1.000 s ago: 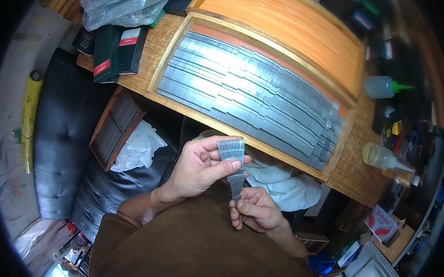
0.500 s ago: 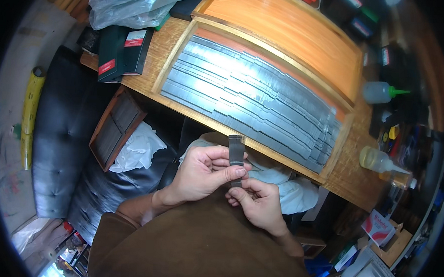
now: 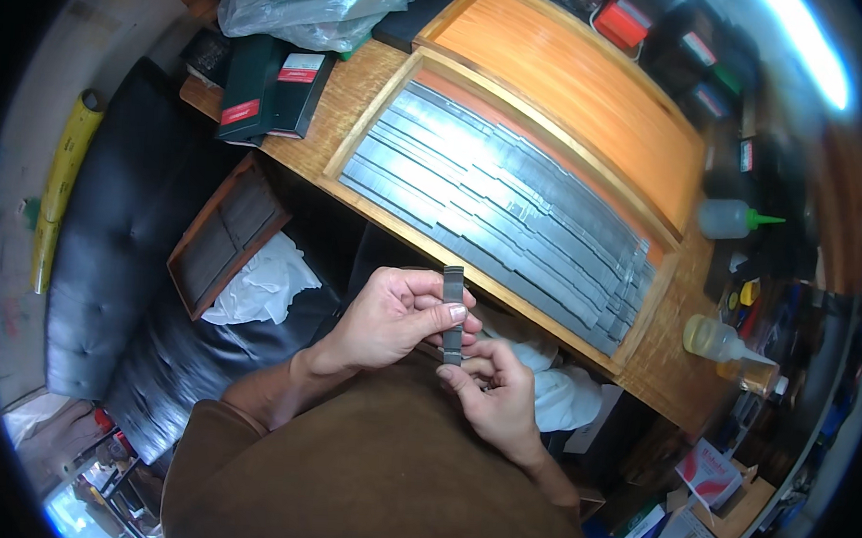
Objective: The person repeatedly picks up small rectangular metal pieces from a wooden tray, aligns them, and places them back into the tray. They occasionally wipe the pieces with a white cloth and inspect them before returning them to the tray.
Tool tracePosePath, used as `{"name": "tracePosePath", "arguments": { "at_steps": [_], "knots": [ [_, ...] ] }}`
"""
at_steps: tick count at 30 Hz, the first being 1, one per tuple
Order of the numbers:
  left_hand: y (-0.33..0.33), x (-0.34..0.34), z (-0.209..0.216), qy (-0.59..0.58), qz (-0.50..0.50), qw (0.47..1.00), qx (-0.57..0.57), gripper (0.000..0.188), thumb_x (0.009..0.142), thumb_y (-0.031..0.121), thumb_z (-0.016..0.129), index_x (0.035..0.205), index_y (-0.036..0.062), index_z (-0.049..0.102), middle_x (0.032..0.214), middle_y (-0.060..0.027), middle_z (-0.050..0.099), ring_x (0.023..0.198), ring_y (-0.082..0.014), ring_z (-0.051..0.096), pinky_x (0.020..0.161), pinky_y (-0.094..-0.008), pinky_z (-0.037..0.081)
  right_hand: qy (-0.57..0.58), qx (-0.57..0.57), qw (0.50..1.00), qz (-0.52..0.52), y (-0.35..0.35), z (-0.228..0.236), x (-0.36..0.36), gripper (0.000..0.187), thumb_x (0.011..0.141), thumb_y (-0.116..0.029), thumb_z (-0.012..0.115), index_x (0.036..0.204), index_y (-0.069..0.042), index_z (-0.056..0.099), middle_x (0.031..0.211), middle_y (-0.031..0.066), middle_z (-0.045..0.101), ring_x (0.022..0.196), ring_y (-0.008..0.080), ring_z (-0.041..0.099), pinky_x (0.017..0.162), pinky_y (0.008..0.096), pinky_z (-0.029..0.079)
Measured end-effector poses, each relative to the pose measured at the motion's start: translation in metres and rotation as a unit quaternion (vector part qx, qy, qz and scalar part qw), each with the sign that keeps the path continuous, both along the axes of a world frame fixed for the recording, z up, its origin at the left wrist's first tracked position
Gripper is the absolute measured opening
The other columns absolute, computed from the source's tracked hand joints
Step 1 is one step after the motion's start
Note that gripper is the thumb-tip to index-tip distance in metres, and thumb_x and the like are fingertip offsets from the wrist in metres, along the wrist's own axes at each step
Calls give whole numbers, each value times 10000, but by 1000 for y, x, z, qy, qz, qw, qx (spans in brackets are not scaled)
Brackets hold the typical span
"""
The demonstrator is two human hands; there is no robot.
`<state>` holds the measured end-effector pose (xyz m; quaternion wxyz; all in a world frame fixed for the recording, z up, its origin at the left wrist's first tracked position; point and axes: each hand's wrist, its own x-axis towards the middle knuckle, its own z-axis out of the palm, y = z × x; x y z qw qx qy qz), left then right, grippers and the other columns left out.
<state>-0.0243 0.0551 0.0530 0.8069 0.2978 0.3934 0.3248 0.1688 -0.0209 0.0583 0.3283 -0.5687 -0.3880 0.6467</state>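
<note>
Tabletop (image 3: 347, 102) with tray (image 3: 390, 217) of grey strips (image 3: 501, 200), left hand (image 3: 390, 315) and right hand (image 3: 502, 402) closed on dark bundle (image 3: 453, 290)

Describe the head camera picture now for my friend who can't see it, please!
A person's left hand holds a narrow, dark grey stack, with the right hand at its lower end. Beyond them, a shallow wooden tray on a wooden table holds rows of shiny grey strips.
</note>
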Motion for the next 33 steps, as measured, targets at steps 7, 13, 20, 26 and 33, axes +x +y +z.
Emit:
{"name": "tracePosePath", "arguments": {
  "at_steps": [7, 13, 20, 26, 33],
  "knots": [
    [4, -8, 6, 13, 6, 1000, 11, 192, 1029, 59, 654, 1173, -65, 681, 1018, -154, 775, 948, -162, 751, 828, -281, 616, -75, 295, 929, 212, 5, -14, 11, 250, 818, 12, 848, 1036, 12, 726, 1023, 144, 752, 882, 248, 739, 782, 313, 584],
    [18, -9, 21, 90, -76, 973, 197, 134, 1015, 60, 666, 1094, -39, 710, 951, -109, 777, 920, -109, 729, 796, -261, 574, -153, 308, 938, 50, 70, 52, 16, 223, 848, -12, 832, 1048, 42, 749, 953, 129, 718, 834, 184, 709, 724, 283, 571],
    [66, -3, 56, 144, -74, 941, 296, 259, 1006, 73, 678, 1232, -55, 680, 975, -126, 785, 936, -117, 721, 815, -271, 563, -167, 444, 873, 115, 142, 75, 6, 121, 876, 12, 783, 994, 39, 774, 845, 110, 717, 729, 157, 686, 630, 284, 553],
    [130, -16, 52, 76, 18, 957, 278, 757, 1003, 102, 703, 1571, -141, 265, 958, -156, 788, 943, -132, 727, 869, -269, 562, -70, 276, 952, 115, 223, 104, -15, 137, 947, -66, 753, 1047, 27, 762, 874, 91, 769, 759, 115, 715, 690, 258, 589],
    [179, -66, 37, 521, 67, 701, 482, 494, 961, 214, 742, 1329, -92, 618, 1276, -257, 680, 1209, -345, 645, 1013, -412, 510, -194, 281, 939, 34, 390, 82, -6, 252, 1016, -254, 701, 1094, -16, 721, 980, 98, 732, 900, 149, 724, 753, 252, 579]
  ]
}}
